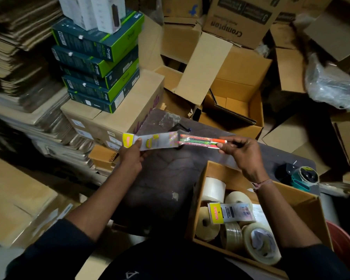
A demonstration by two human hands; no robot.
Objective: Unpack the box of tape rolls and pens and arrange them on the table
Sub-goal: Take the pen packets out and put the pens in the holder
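Pens sitting half out of a clear packet, held over the dark table at about 12 o'clock from the person. Going left to right: stack of green boxes sitting at 10 o'clock on a big carton. Left hand pinching the packet's yellow end, thumb on top. Right hand pinching the pen tips at the packet's open end. Open box sitting at 3 o'clock on the table, under the right wrist, holding tape rolls with a second packet lying on them. Tape dispenser sitting just beyond the box, at 2 o'clock.
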